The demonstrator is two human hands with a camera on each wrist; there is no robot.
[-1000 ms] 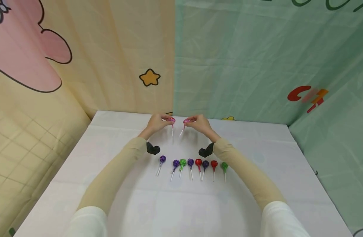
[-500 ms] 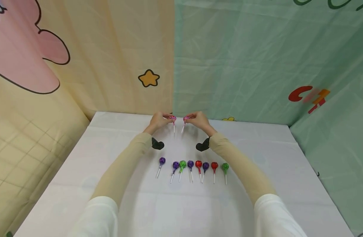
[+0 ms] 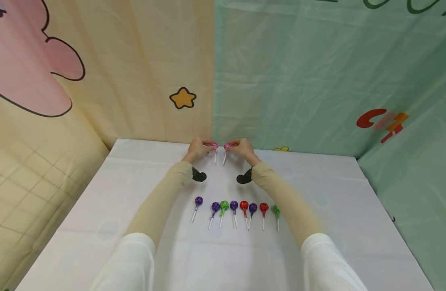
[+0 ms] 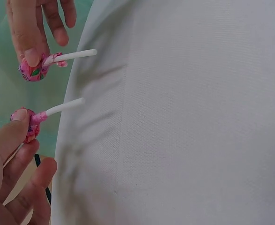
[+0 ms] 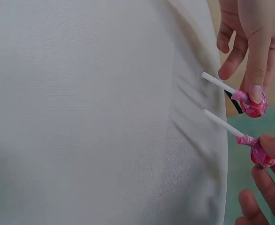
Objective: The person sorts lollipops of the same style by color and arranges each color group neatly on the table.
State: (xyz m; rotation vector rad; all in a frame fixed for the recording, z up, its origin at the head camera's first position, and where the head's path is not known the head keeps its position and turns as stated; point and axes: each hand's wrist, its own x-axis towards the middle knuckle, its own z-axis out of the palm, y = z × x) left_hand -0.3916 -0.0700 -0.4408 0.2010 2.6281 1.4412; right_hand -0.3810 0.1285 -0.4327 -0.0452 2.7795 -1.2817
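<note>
Near the table's far edge, my left hand (image 3: 198,149) pinches a pink-wrapped lollipop (image 4: 31,124) by its candy head between thumb and finger. Facing it, my right hand (image 3: 243,148) pinches a second pink lollipop (image 5: 261,156) the same way. A small gap separates the two heads, and both white sticks point down toward the person. Nearer the person lies a row of lollipops: a purple one (image 3: 199,201) at the left end, more purple ones, a green one (image 3: 224,205), a red one (image 3: 244,205), another red one (image 3: 264,207), and a green one (image 3: 276,211) partly behind the right sleeve.
A white cloth covers the table (image 3: 223,258). Behind it hangs a printed curtain, beige (image 3: 150,81) on the left and green (image 3: 299,81) on the right, close to the far edge. Dark pieces (image 3: 199,175) show at both wrists.
Both hands have drawn slightly closer together, bringing the two pink lollipops nearer each other. The lollipops in the row keep their places; the head view has shifted a little.
</note>
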